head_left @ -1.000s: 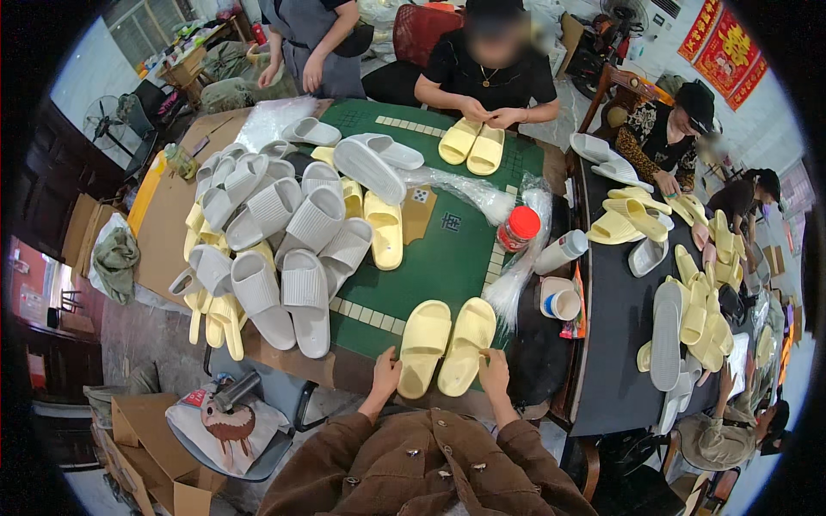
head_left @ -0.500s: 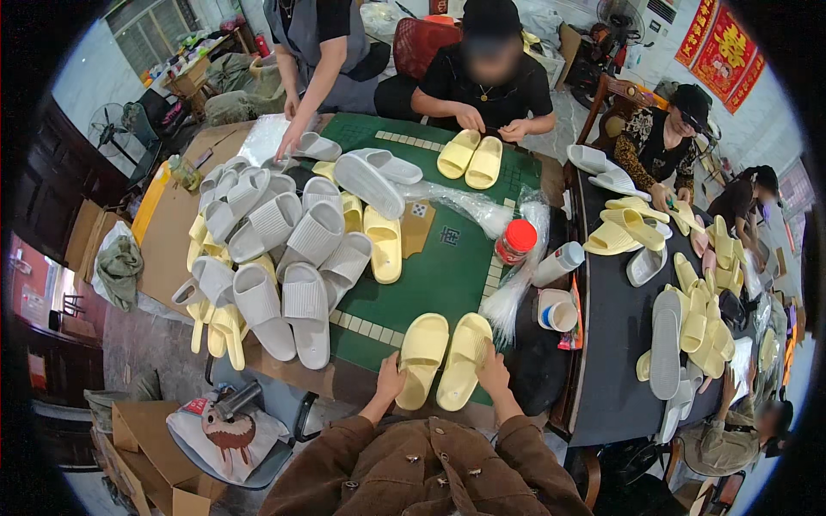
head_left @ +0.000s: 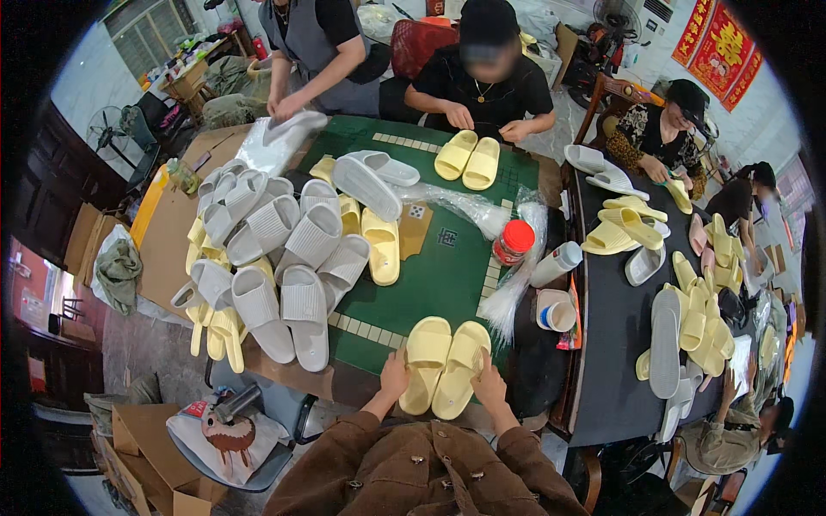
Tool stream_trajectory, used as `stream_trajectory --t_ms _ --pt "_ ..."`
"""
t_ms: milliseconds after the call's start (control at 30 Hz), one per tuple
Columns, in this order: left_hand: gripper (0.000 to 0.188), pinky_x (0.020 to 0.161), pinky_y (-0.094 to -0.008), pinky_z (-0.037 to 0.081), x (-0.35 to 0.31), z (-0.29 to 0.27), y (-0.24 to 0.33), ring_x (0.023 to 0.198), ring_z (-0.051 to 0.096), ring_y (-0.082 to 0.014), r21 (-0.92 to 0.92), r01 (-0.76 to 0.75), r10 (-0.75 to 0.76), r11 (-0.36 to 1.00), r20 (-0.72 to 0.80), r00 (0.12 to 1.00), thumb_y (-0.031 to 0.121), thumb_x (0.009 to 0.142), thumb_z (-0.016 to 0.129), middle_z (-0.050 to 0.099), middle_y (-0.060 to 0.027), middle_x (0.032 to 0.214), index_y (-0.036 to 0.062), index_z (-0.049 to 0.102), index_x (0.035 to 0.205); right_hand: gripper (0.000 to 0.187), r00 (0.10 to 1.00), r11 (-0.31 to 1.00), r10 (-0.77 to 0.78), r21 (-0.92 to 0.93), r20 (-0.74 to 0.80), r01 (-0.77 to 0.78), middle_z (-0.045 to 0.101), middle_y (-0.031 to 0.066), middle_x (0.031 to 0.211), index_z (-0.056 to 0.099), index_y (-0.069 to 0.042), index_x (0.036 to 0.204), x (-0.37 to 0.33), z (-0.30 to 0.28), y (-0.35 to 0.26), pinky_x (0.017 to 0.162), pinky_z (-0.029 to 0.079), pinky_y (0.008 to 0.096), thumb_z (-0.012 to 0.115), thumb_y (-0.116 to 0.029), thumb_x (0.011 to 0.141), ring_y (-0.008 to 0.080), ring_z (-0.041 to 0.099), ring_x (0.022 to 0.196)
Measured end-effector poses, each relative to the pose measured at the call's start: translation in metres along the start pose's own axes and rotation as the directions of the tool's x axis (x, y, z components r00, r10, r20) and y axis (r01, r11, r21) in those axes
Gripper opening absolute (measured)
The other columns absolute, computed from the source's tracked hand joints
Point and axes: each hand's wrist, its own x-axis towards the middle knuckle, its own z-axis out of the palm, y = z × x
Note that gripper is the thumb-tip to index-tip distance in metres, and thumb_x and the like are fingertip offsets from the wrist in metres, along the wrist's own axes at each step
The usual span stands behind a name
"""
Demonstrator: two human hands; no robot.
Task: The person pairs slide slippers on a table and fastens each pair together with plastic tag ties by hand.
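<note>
A pair of yellow slide slippers stands side by side at the near edge of the green table, toes pointing away from me. My left hand (head_left: 395, 376) grips the outer side of the left yellow slipper (head_left: 428, 347). On the other side, my right hand (head_left: 490, 382) is closed on the edge of the right yellow slipper (head_left: 463, 361). The two slippers touch along their inner sides. To the left lies a heap of grey slippers (head_left: 305, 314), with yellow slippers (head_left: 380, 245) among and beneath them.
Right of the mat (head_left: 447, 288) stand a red-lidded jar (head_left: 514, 241), a white bottle (head_left: 557, 264) and a cup (head_left: 557, 316), near bundles of clear strands (head_left: 508, 303). Across the table, a seated person works behind another yellow pair (head_left: 467, 160). A dark table (head_left: 615, 361) with more slippers is at right.
My hands have brought the two yellow slippers together, closing the gap between them. The standing person at far left has lifted a grey slipper from the heap toward the clear plastic.
</note>
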Motion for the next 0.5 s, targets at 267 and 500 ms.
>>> stream_trajectory --t_ms 267,500 --pt "0.056 0.077 -0.0442 0.045 -0.033 0.001 0.000 0.094 0.050 -0.0414 -0.082 -0.004 0.004 0.997 -0.007 1.000 0.003 0.076 0.055 0.044 -0.0236 0.109 0.0039 0.033 0.128 0.072 0.997 0.996 -0.078 0.050 -0.008 0.079 0.054 0.0188 0.092 0.023 -0.021 0.136 -0.026 -0.009 0.007 0.067 0.048 0.0460 0.054 -0.010 0.072 0.0370 0.057 0.079" --pt "0.051 0.075 -0.0357 0.046 -0.037 0.010 -0.017 0.090 0.055 -0.0300 -0.151 -0.001 -0.011 0.988 -0.075 0.997 0.007 0.080 0.055 0.048 -0.0200 0.108 0.0027 0.036 0.127 0.055 0.969 0.939 -0.196 0.256 -0.151 0.230 0.053 0.0190 0.097 0.033 -0.005 0.130 -0.041 -0.031 0.001 0.072 0.045 0.0372 0.046 0.003 0.077 0.0327 0.054 0.082"
